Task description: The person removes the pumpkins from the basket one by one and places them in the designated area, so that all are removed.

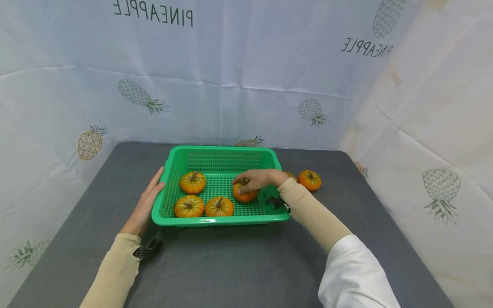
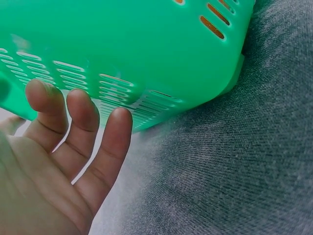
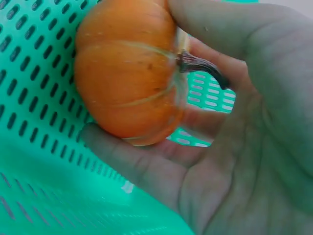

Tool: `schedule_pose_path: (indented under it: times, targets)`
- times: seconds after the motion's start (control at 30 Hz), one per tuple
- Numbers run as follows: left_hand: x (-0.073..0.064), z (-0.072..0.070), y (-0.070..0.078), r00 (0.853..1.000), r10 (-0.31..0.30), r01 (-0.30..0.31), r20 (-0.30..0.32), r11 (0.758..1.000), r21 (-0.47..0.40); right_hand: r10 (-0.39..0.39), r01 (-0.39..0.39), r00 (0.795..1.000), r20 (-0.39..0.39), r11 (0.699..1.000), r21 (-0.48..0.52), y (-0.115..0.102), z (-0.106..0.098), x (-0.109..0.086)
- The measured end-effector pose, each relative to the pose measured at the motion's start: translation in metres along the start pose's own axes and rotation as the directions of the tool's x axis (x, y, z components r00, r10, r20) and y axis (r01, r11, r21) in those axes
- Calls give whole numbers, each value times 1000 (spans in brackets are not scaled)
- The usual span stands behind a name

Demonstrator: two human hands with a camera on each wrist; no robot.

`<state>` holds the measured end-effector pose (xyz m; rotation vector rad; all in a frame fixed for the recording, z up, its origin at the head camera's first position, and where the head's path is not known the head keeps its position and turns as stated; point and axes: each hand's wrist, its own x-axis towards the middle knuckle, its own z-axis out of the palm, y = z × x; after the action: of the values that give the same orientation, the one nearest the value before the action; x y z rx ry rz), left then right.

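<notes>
Well to the left of the grip, the person's bare left hand (image 1: pixel 144 204) lies at the outer left wall of a rectangular green plastic basket (image 1: pixel 246 220), fingers extended and curled round nothing; it seems to be steadying it. Inside, left of the grip, sits a round, ribbed orange pumpkin (image 1: pixel 193 184); nearer the person are a yellow-streaked orange pumpkin (image 1: pixel 189 207) and, closer to the grip, a squat orange pumpkin (image 1: pixel 219 208). The bare right hand (image 1: pixel 259 178) holds a smooth orange pumpkin with a dark curved stem (image 1: pixel 245 197), thumb and fingers about its sides, low in the basket; whether it rests on the floor cannot be told. Right of the grip, outside the basket, are a half-hidden orange pumpkin (image 1: pixel 290 175) and a small ribbed orange pumpkin (image 1: pixel 310 180).

The step in hand looks like setting a pumpkin in or lifting one out. Placing would call for loosening the fingers once it is supported; lifting, for raising it clear of the rim.
</notes>
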<state>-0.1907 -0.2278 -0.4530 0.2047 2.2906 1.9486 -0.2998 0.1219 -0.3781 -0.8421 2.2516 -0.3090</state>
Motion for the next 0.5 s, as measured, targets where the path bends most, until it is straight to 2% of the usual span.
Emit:
schedule_pose_path:
  times: [0.17, 0.27, 0.4, 0.5]
  targets:
    - [-1, -2, -1, 1000, 1, -1, 7, 1000, 1, -42, 43, 999, -26, 998, 54, 7, 3, 6]
    - [0, -2, -1, 1000, 3, -3, 10, 1000, -1, -62, 63, 997, -42, 997, 39, 9, 3, 8]
    - [1, -2, 0, 1000, 9, -9, 8, 1000, -4, -56, 56, 997, -61, 998, -2, 9, 3, 7]
    - [3, -1, -1, 1000, 10, -9, 11, 1000, -16, -31, 32, 998, -56, 999, 14, 8, 5, 5]
